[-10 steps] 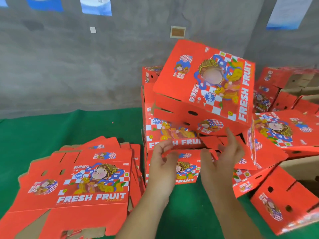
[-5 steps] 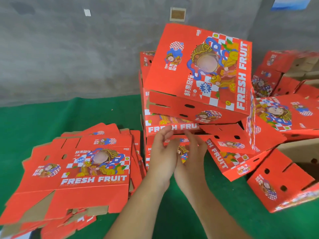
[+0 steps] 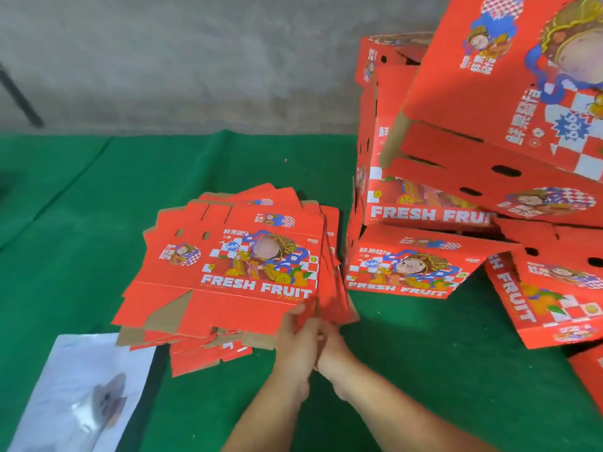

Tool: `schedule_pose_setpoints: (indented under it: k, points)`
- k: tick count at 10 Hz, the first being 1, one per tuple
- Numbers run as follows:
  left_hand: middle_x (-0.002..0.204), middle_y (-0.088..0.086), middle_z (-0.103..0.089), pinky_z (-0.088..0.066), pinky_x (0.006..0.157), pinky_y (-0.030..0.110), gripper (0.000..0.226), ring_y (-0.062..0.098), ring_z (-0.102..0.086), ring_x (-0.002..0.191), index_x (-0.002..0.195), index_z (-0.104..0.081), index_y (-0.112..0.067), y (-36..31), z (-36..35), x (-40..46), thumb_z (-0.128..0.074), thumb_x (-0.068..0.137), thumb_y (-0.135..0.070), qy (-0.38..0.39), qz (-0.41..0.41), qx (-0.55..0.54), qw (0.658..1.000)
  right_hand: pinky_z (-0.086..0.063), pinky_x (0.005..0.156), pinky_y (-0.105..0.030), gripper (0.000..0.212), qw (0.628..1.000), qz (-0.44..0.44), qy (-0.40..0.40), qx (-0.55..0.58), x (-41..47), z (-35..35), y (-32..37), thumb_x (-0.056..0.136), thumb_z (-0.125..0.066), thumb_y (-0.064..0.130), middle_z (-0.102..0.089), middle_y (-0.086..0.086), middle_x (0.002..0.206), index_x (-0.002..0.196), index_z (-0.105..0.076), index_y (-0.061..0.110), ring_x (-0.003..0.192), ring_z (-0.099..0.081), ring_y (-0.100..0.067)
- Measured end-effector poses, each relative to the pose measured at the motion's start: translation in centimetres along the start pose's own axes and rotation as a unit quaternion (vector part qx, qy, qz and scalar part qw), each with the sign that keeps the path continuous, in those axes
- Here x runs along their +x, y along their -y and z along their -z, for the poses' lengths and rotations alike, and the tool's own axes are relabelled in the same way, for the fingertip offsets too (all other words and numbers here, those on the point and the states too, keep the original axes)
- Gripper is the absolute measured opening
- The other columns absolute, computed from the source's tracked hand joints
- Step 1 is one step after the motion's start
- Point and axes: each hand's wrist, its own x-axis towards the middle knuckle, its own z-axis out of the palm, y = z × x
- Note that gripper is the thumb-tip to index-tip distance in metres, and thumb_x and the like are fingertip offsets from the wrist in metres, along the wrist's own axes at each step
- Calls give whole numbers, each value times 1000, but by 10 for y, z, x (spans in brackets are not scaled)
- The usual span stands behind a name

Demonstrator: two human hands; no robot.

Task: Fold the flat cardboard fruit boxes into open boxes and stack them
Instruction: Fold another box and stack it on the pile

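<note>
A pile of flat red "FRESH FRUIT" cardboard boxes lies on the green cloth at centre left. My left hand and my right hand are pressed together at the pile's near right corner, fingertips on the edge of the top sheets. Whether the fingers pinch a sheet is hidden by the hands themselves. A leaning stack of folded red boxes rises at the right, the top one tilted. Another folded box sits at the stack's foot.
Green cloth covers the work surface up to a grey wall. A white plastic sheet lies at the bottom left. More folded red boxes tumble along the right edge. A dark bar leans at the far left.
Both hands left the folded stack and moved down-left to the flat pile's near corner. The view swung left and down, bringing in the white sheet.
</note>
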Motion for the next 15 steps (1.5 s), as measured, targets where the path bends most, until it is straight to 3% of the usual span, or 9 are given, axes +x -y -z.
schedule_pose_setpoints:
  k: [2, 4, 5, 8, 11, 12, 13, 14, 15]
  points:
    - [129, 1, -57, -46, 92, 30, 52, 17, -58, 117, 141, -48, -23, 26, 52, 18, -66, 92, -18, -11, 15, 81, 997, -55, 86, -35, 29, 993, -85, 12, 78, 11, -31, -10, 105, -51, 46, -77, 2, 106, 113, -67, 23, 89, -67, -17]
    - [127, -20, -65, -44, 100, 29, 41, 0, -64, 115, 128, -51, -27, 13, 74, 22, -72, 93, -26, 22, -103, 139, 985, -52, 57, -26, 17, 990, -51, -58, 115, 26, -18, -8, 108, -49, 29, -71, -7, 76, 118, -58, 18, 59, -63, -13]
    - [114, -29, -71, -48, 82, 19, 37, -8, -69, 97, 122, -48, -28, 4, 70, 26, -64, 94, -11, 41, -96, 109, 989, -50, 49, -22, 12, 987, -18, -111, 116, 28, 4, 4, 109, -50, 25, -69, -3, 66, 117, -56, 30, 50, -59, -10]
    - [124, -19, -69, -42, 100, 43, 75, 26, -64, 117, 151, -33, -41, -5, 95, 14, -72, 88, -35, -103, -247, 516, 814, -37, 49, -15, 34, 984, 94, -115, 101, -17, 22, 22, 109, -46, 15, -59, 17, 55, 115, -70, 38, 43, -43, 0]
    - [90, -20, -72, -52, 68, 33, 52, 17, -70, 86, 133, -48, -54, -17, 139, -15, -70, 86, -47, -186, -299, 411, 841, -39, 52, -17, 32, 977, 164, -102, 91, -53, 50, 50, 109, -44, 12, -51, 21, 46, 110, -71, 28, 41, -46, 3]
    - [103, 1, -57, -43, 87, 44, 71, 35, -54, 97, 141, -50, -48, -19, 147, -13, -79, 76, -44, -230, -270, 568, 743, -31, 43, -16, 33, 976, 177, -92, 87, -57, 60, 52, 108, -43, 12, -48, 17, 45, 106, -73, 25, 38, -38, -1]
    - [112, 5, -39, -36, 95, 48, 76, 34, -43, 103, 143, -50, -52, -28, 143, -11, -83, 74, -48, -275, -241, 557, 746, -27, 42, -19, 39, 979, 185, -63, 58, -67, 68, 49, 107, -45, 14, -45, 15, 49, 99, -76, 38, 42, -33, -4]
    - [135, 6, -39, -49, 89, 48, 80, 38, -54, 108, 154, -35, -48, -37, 140, -5, -73, 87, -30, -164, -302, 604, 719, -40, 47, -22, 28, 981, 179, -70, 38, -74, 79, 57, 106, -50, 18, -55, 9, 52, 109, -72, 33, 44, -46, -7]
    - [142, 6, -25, -51, 98, 44, 75, 39, -62, 118, 162, -20, -38, -37, 123, -2, -58, 99, -25, -45, -254, 532, 807, -58, 61, -25, 24, 971, 174, -121, 110, -81, 79, 66, 105, -55, 20, -77, -4, 82, 122, -57, 37, 68, -75, -14]
